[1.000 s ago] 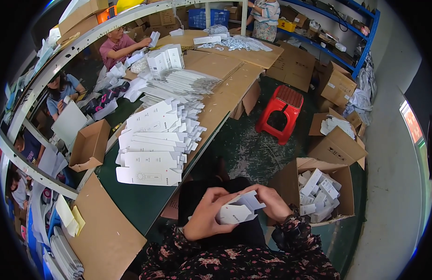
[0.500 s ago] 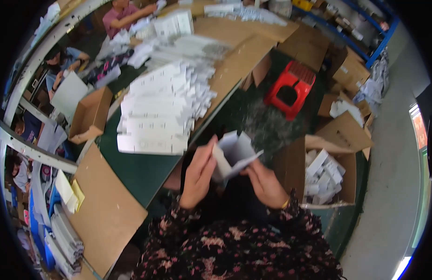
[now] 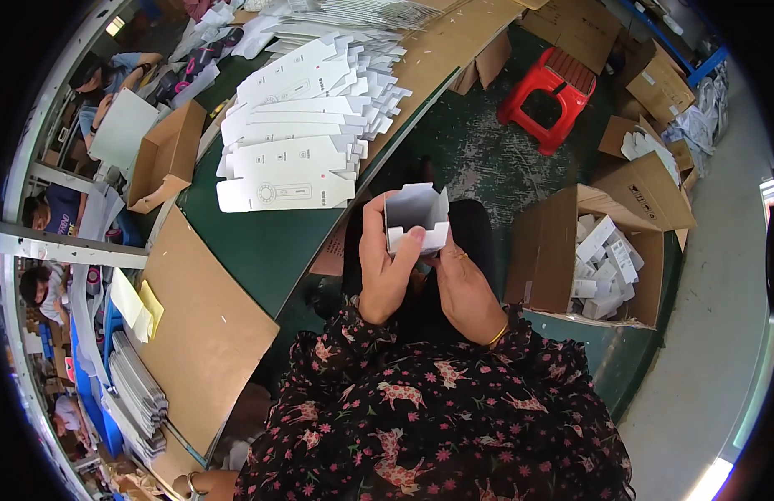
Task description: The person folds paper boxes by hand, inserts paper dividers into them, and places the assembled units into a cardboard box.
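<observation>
A small white cardboard box (image 3: 415,215), its top open toward me, is held upright in front of my chest. My left hand (image 3: 385,263) grips its left side with the thumb on the front panel. Under and behind the box, my right hand (image 3: 464,288) supports its lower right part, fingers curled; a gold bracelet sits on that wrist. On the green table (image 3: 261,242) to my left lies a spread stack of flat white box blanks (image 3: 299,146).
An open brown carton (image 3: 562,250) with several folded white boxes (image 3: 602,267) stands at my right. A red plastic stool (image 3: 547,92) is on the floor ahead. Brown cardboard sheets (image 3: 199,334), a small empty carton (image 3: 165,154) and other people at far left.
The flat white blank has been opened up into a box shape and raised upright between my hands. My head has tilted down, so the table looks closer.
</observation>
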A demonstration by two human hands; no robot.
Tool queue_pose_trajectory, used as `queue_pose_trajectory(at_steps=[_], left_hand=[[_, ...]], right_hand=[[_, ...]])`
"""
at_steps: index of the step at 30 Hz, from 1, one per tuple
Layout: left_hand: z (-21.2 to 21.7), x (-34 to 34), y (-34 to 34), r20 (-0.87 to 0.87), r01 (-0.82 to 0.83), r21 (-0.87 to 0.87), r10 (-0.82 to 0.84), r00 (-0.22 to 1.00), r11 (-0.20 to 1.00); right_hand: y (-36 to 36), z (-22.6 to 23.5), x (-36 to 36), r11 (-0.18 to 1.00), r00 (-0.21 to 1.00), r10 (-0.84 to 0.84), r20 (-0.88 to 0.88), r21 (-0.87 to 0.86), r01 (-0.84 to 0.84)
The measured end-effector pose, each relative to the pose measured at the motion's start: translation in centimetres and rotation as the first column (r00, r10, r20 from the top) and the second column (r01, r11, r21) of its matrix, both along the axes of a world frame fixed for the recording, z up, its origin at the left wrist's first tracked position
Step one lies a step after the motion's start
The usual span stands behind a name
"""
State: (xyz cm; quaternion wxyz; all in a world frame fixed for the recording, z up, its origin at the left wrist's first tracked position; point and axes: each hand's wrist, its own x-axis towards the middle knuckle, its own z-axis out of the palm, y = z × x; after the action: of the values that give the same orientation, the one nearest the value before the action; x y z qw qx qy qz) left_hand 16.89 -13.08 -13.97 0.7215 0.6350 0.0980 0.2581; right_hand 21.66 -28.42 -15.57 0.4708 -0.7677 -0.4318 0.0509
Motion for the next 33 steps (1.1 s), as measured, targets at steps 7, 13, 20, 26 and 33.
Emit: queue_pose_trajectory(at_steps=[7, 13, 20, 26, 33], left_hand=[[-0.6, 0.3, 1.1, 0.023, -0.08, -0.047, 0.081, 0.996, 0.996], [-0.7, 0.1, 0.4, 0.081, 0.022, 0.033, -0.025, 0.996, 0.999], [0.1, 0.8, -1.6, 0.132, -0.081, 0.523, 0.013, 0.991, 0.849], [1.4, 0.7, -1.0, -0.017, 0.192, 0.555, -0.22, 0.975, 0.809], [1.1, 1.2, 0.0, -0.052, 0.236, 0.734, -0.293, 0.955, 0.636]], right_hand=[[0.3, 1.1, 1.0, 1.0, 0.983, 0.018, 0.185, 0.017, -0.021], [-0.6, 3.6, 3.3, 0.969, 0.568, 0.161, -0.807, 0.24, 0.065], [-1.1, 2.3, 3.2, 0.943, 0.622, 0.091, -0.778, 0.268, 0.197], [-2.6, 3.2, 4.8, 0.924, 0.566, 0.053, -0.822, 0.256, 0.285], [-1.5, 4.2, 3.8, 0.858, 0.687, 0.069, -0.723, 0.394, 0.329]])
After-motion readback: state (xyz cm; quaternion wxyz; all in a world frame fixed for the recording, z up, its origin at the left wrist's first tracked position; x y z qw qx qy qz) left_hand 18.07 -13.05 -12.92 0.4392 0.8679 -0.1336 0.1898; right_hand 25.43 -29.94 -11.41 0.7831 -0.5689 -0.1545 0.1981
